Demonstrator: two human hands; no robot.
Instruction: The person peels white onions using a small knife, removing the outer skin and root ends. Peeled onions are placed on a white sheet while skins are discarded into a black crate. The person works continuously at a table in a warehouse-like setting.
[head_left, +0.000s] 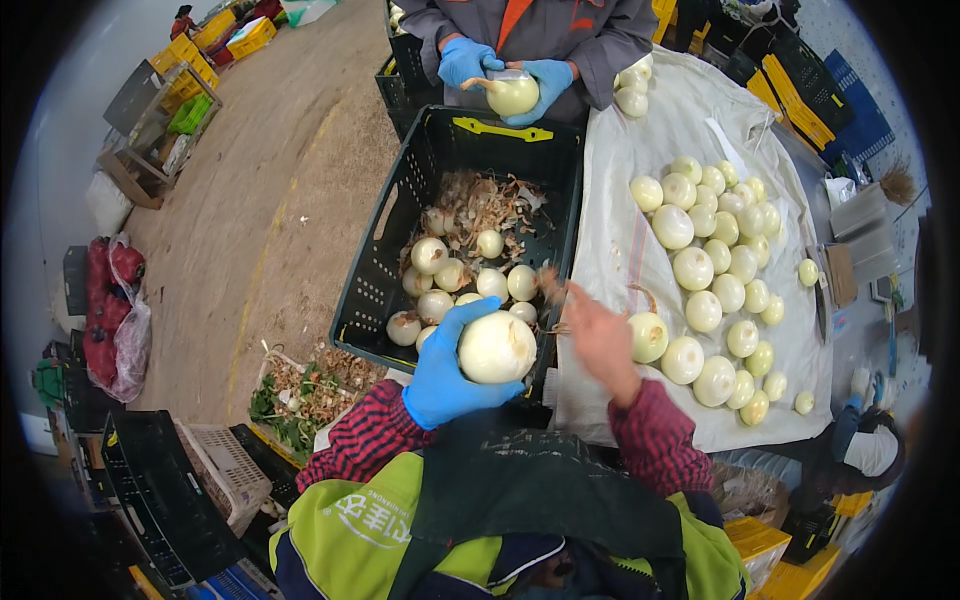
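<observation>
My left hand (450, 367), in a blue glove, holds a large peeled white onion (496, 347) over the near end of a black plastic crate (352, 307). My right hand (600, 337) is bare and blurred, to the right of that onion above the crate's right edge. Blurred brown onion skin (551, 285) shows at its fingertips. Inside the crate lie several onions (430, 256) and a heap of dry skins (480, 199). Many peeled onions (693, 268) are spread on a white woven sheet (607, 225) to the right.
Across the crate a co-worker's blue-gloved hands (544, 82) hold an onion (513, 94). A container of peelings and green leaves (300, 397) stands at lower left. Stacked black crates (165, 495) are farther left, with red net sacks (109, 322) beyond. Another person (870, 450) is at lower right.
</observation>
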